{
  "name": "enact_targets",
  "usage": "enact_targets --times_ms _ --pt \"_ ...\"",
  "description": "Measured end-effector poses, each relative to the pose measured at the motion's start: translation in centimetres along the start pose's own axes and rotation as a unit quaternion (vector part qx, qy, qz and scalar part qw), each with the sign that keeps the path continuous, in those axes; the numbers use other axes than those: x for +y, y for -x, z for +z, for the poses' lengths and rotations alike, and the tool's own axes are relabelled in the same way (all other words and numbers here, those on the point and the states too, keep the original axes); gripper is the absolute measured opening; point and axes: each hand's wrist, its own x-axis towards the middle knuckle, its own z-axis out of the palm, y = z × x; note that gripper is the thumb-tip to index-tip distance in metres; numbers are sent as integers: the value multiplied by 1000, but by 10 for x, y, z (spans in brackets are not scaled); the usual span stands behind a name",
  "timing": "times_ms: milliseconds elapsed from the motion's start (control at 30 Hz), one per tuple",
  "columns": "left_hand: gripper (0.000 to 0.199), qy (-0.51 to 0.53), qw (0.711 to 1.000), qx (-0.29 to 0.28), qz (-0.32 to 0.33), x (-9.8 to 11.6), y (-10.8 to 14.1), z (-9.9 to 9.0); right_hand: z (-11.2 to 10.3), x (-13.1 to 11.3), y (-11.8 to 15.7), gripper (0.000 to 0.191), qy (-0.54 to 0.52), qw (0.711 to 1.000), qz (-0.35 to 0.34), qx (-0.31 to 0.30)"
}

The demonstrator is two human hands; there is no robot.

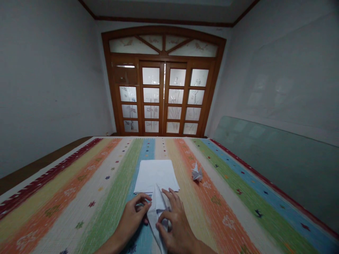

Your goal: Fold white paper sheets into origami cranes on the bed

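- Your left hand (131, 215) and right hand (177, 222) lay nearest the camera, forearms entering from the bottom edge of the view, both working on a narrow folded paper (158, 217).
- That narrow folded paper sat between your hands, long and kite-like, with one point aimed toward the doors and the other running down out of view behind your right hand. It rested low over the bedspread, though you could not tell from this view whether it touched the cloth.
- Your left hand was curled, its thumb and fingertips (146, 201) pinching the paper's left edge - apparently to anchor the layers.
- Your right hand was spread, its fingers (168, 196) lying across the paper's right side. This looked like pressure to flatten a crease, though how hard it pressed could not be told.
- Just ahead of your hands lay a flat white sheet (156, 175), probably paper, squared up on the striped bedspread (230, 211), where the open surface seemed to leave room for folding.
- Off to the right, well apart from your hands, stood a small origami bird (197, 173), seemingly set aside.
- Beyond the bed rose glazed wooden double doors (164, 58), and a large glass pane (265, 158) stood along the right wall.
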Motion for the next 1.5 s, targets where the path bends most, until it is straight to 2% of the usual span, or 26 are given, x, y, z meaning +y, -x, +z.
enact_targets --times_ms 300,500,700,833,967,1133,1200,1333,1500 --pt "46 -8 999 -26 -31 1 -1 0 7 10 4 16 0 1000 7 5" --pt "38 -8 999 -30 -39 2 -2 -2 9 15 6 15 -18 1000 -5 8" --pt "29 -45 998 -42 -5 6 2 -3 2 8 2 14 -52 998 18 -13" --pt "18 -105 993 -41 34 4 3 -4 -8 6 -5 10 -104 994 44 5" --pt "12 -142 988 -38 55 2 4 -5 -18 13 -12 18 -166 985 36 26" --pt "20 -131 989 -30 56 1 5 -6 -29 25 -18 31 -285 958 14 -9" --pt "28 -99 994 -24 49 0 5 -6 -30 30 -20 32 -338 941 4 -25" --pt "45 -20 999 -12 28 -3 1 -5 -27 38 -22 42 -389 920 29 -35" --pt "35 -1 1000 -11 10 -4 -4 -8 -27 47 -24 49 -467 881 56 -58"
